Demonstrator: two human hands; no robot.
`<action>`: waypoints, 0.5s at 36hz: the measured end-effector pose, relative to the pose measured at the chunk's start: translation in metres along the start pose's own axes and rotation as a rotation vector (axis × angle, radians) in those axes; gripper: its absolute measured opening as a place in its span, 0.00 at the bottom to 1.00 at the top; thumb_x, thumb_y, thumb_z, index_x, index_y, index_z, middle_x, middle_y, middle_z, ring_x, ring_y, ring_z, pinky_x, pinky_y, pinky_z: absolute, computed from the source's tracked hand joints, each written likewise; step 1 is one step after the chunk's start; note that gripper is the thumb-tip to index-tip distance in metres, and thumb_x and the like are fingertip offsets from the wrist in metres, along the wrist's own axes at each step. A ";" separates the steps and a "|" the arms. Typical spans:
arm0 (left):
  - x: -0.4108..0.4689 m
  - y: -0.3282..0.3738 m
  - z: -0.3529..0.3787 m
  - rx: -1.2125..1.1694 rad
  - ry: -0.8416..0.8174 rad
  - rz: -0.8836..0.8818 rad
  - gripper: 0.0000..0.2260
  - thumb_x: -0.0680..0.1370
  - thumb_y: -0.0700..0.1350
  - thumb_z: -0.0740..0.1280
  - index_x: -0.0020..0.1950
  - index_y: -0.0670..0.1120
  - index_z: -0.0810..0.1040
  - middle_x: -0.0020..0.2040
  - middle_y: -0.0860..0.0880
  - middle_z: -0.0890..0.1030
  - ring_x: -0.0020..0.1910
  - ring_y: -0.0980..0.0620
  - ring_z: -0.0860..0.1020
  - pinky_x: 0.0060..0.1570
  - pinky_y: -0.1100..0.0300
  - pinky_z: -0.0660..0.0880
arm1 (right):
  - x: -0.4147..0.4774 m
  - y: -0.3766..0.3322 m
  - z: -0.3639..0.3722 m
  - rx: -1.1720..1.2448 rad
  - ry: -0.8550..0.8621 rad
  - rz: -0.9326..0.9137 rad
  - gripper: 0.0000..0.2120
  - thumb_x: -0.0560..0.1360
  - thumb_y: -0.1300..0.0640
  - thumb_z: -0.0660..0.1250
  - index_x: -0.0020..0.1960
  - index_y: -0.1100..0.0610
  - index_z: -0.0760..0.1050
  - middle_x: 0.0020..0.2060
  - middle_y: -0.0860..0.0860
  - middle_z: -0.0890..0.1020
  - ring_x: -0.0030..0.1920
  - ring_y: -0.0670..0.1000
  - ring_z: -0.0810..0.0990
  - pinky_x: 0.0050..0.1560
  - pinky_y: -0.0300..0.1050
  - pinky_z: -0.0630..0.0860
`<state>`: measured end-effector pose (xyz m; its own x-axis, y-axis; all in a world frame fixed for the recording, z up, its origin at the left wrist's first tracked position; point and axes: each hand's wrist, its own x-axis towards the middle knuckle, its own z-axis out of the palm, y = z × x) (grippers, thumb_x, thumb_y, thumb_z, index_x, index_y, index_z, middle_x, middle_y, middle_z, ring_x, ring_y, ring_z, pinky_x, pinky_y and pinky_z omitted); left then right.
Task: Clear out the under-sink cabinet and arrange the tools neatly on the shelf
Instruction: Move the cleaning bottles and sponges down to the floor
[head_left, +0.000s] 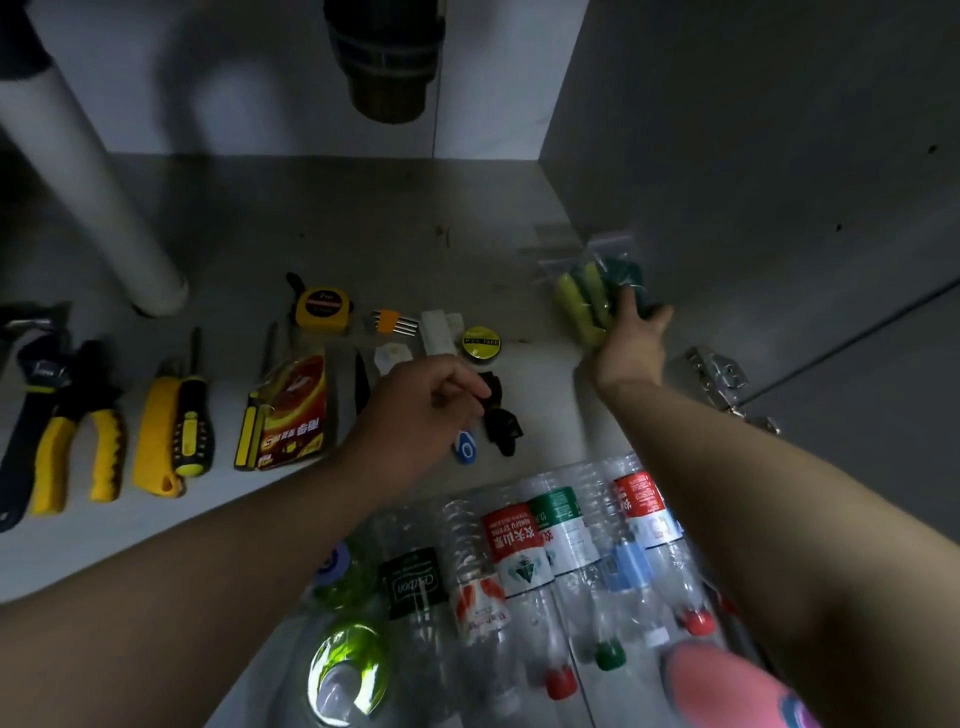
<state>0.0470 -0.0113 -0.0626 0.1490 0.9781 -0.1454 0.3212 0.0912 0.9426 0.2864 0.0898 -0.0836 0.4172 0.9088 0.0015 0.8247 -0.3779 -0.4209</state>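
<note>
Tools lie in a row on the cabinet floor (363, 223): a dark wrench (31, 395), yellow pliers (78, 447), a yellow utility knife (156, 431), a screwdriver (193, 415), a red packet (296, 410), a yellow tape measure (321, 309), hex keys (392, 321) and a tape roll (480, 342). My left hand (415, 410) pinches a small black object (496, 400) in the middle. My right hand (631, 343) grips a clear bag of green-yellow sponges (584, 296) against the right wall.
A white drain pipe (98, 182) stands at the left and a sink trap (384, 62) hangs above. Several empty plastic bottles (519, 556) lie in front of the cabinet. A metal door hinge (719, 376) sits on the right. A blue-white item (464, 446) lies below my left hand.
</note>
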 end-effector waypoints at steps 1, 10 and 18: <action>-0.001 0.000 0.000 -0.003 -0.003 -0.006 0.12 0.81 0.36 0.64 0.47 0.51 0.82 0.42 0.53 0.85 0.40 0.59 0.83 0.43 0.63 0.78 | -0.001 0.000 -0.003 0.006 0.009 0.005 0.37 0.69 0.68 0.70 0.74 0.47 0.63 0.72 0.61 0.59 0.50 0.68 0.79 0.58 0.51 0.75; -0.016 0.043 0.001 0.032 -0.069 -0.102 0.08 0.81 0.36 0.64 0.49 0.45 0.82 0.43 0.47 0.85 0.37 0.60 0.82 0.40 0.69 0.77 | -0.035 -0.012 -0.058 0.191 0.080 0.080 0.25 0.72 0.65 0.62 0.68 0.52 0.70 0.66 0.62 0.66 0.52 0.67 0.79 0.62 0.48 0.74; -0.058 0.125 -0.001 -0.170 -0.213 -0.391 0.17 0.77 0.57 0.72 0.59 0.47 0.79 0.58 0.46 0.82 0.53 0.49 0.83 0.55 0.49 0.82 | -0.113 -0.039 -0.138 0.650 -0.104 0.083 0.24 0.70 0.71 0.63 0.62 0.51 0.73 0.58 0.61 0.78 0.53 0.63 0.82 0.52 0.63 0.82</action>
<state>0.0773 -0.0568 0.0645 0.2414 0.8056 -0.5411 0.2366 0.4919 0.8379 0.2596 -0.0223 0.0576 0.4038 0.9058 -0.1281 0.3792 -0.2932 -0.8776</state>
